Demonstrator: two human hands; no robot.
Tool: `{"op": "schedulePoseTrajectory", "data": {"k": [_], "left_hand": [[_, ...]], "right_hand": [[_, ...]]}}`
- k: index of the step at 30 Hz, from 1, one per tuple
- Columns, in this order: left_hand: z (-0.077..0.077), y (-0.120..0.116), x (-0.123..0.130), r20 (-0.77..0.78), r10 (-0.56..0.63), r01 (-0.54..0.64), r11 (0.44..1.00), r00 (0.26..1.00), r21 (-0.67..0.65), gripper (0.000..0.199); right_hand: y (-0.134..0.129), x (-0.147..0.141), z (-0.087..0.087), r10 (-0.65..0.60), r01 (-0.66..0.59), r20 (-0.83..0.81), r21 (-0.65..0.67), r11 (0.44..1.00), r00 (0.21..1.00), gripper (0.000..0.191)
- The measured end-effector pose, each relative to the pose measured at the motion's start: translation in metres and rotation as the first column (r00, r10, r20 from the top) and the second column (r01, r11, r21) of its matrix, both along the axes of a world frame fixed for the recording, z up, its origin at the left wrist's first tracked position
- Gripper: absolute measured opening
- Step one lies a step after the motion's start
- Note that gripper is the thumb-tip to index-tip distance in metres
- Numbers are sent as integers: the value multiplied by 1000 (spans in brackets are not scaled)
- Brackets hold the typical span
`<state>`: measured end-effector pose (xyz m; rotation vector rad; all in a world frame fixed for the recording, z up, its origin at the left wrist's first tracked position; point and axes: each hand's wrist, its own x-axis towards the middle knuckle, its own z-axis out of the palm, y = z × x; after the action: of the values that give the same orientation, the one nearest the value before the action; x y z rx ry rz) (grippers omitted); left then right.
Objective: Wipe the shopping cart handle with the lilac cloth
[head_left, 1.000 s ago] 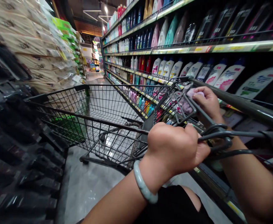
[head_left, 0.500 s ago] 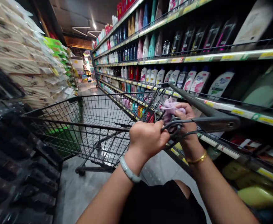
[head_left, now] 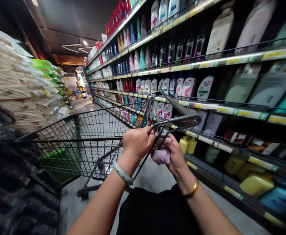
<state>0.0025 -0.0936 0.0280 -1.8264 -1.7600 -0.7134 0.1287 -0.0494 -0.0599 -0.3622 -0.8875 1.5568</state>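
A black wire shopping cart (head_left: 99,142) stands across the aisle in front of me, its handle end toward the shelves. My left hand (head_left: 137,141), with a pale green bangle on the wrist, is closed around the cart's frame just left of the handle bracket. A crumpled lilac cloth (head_left: 161,156) is in my right hand (head_left: 176,152), which wears a gold bracelet. The cloth bunches against the frame's wires below the grey handle (head_left: 174,104). Some fingertips of both hands are hidden behind wire and cloth.
Shelves of shampoo bottles (head_left: 205,87) run along the right, with price-tag rails (head_left: 246,112) on their edges. Stacked tissue packs (head_left: 15,85) rise at the left, beside a dark rack of packaged goods (head_left: 18,186). Grey floor (head_left: 143,178) shows beneath the cart.
My right hand has moved with the cloth from above the frame wires to below them. My left hand keeps its grip on the frame. The view has shifted to the right.
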Motion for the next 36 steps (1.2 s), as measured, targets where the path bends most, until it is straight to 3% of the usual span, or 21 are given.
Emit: {"op": "schedulePoseTrajectory", "data": {"k": [4, 12, 15, 17, 22, 25, 29, 36], "left_hand": [[-1, 2, 0, -2, 32, -32, 999, 999, 42, 46], [0, 6, -7, -46, 107, -104, 993, 993, 60, 47], [1, 4, -10, -61, 121, -118, 991, 991, 58, 47], [0, 3, -13, -83, 112, -106, 992, 990, 75, 47], [-6, 5, -20, -166, 87, -51, 976, 982, 210, 47], [-6, 8, -22, -215, 79, -13, 956, 973, 294, 46], [-5, 2, -31, -284, 35, 60, 947, 958, 317, 49], [-5, -14, -46, -323, 40, 78, 936, 946, 344, 54]], "right_hand": [[-1, 0, 6, 37, -37, -25, 9, 999, 999, 24], [2, -14, -17, 222, -223, 23, 19, 975, 975, 30], [7, -25, -26, 234, -233, 41, -18, 972, 971, 31], [13, -34, -27, 167, -167, 16, -24, 986, 986, 32], [22, -49, -4, -86, 83, -150, -28, 996, 985, 40], [20, -56, 9, -66, 74, -144, 52, 996, 987, 47], [16, -66, 9, -56, 63, -69, 111, 992, 996, 46], [11, -75, 17, -5, 11, -32, 181, 983, 999, 45]]}}
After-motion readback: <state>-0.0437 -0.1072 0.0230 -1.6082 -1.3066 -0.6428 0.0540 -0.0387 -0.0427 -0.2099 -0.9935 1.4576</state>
